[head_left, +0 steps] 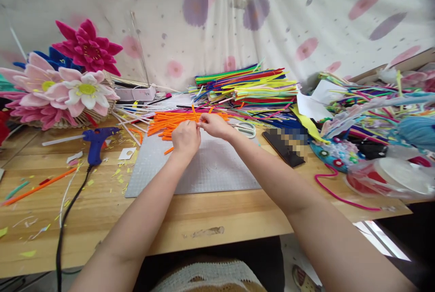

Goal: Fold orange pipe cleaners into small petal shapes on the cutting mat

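My left hand (186, 139) and my right hand (214, 125) meet above the grey cutting mat (217, 169), fingers pinched close together. An orange pipe cleaner (194, 111) rises from between the fingertips; both hands appear closed on it, though its lower part is hidden. Just behind and to the left, many short orange pipe cleaners (163, 122) lie in a loose pile, partly covered by the hands. Scissors with pale handles (246, 130) rest on the mat to the right of my right hand.
A blue glue gun (97, 143) with its black cord stands at left, near paper scraps. Fuzzy flowers (84, 50) fill the back left. Bundled coloured pipe cleaners (248, 84) are heaped behind the mat. A phone (285, 147) and a plastic tub (390, 176) lie at right.
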Tool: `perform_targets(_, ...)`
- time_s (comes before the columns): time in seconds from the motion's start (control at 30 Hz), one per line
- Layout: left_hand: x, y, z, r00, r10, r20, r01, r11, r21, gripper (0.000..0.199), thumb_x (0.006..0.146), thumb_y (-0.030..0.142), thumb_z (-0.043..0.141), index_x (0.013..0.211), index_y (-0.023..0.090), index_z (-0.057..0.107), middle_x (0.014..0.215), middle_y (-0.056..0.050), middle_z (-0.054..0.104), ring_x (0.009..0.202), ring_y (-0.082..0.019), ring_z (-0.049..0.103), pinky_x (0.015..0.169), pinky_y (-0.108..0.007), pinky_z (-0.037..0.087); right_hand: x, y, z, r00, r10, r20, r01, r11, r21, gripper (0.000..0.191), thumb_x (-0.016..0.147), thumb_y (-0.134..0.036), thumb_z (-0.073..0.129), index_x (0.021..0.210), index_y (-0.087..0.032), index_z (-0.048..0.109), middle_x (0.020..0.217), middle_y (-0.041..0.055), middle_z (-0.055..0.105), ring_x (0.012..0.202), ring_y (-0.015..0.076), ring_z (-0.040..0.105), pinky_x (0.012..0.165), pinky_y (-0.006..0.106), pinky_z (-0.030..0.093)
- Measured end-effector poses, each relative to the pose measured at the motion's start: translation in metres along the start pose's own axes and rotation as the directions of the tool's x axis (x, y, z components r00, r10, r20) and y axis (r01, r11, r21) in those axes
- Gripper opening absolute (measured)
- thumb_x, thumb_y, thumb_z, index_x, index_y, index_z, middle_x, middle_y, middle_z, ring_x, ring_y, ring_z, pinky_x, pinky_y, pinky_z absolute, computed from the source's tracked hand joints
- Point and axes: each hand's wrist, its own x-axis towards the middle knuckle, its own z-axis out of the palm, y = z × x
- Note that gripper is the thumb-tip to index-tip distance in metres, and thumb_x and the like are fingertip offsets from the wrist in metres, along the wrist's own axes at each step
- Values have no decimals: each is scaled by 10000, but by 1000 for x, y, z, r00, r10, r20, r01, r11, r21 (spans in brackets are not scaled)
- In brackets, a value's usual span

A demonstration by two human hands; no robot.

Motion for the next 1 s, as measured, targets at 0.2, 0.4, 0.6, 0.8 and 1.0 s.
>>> perform_targets(0.2,6,-5,-4,972,-177,153,214,937,-277,107,695,205,611,610,173,555,661,-41,552,761,-200,548,706,-300,408,-5,9,0,999,-24,26,15,951,309,149,776,-275,574,851,-195,473,698,-4,576,648,115,525,604,234,410)
perform_targets(0.4,13,-4,-28,689,-200,696,723,250,-644,38,706,161,581,695,125,574,558,12,499,496,-76,476,535,-218,451,-19,17,-7,979,-169,-115,195,608,769,389,720,-339,623,1010,-244,383,929,1,593,791,100,540,703,244,455)
perform_targets(0.6,11,-12,-25,546,48,837,838,-35,-544,88,776,132,483,730,115,555,551,7,444,472,-64,452,430,-169,413,-18,12,-7,944,-320,-77,288,691,663,201,738,-354,600,762,-180,501,817,2,517,807,121,493,798,284,421)
perform_targets(0.8,7,-9,-24,494,20,869,860,-160,-485,123,804,134,467,689,124,510,536,21,377,443,-54,421,394,-147,377,-20,6,-20,911,-407,70,261,698,667,179,765,-333,574,756,-174,490,763,-9,495,751,112,472,746,274,425)
perform_targets(1.0,6,-5,-21,548,-24,836,823,-168,-543,105,801,106,487,723,117,557,577,3,474,479,-54,459,449,-155,441,-16,4,-24,929,-363,72,239,737,632,122,758,-271,561,763,-167,498,742,-17,492,708,100,460,698,258,419)
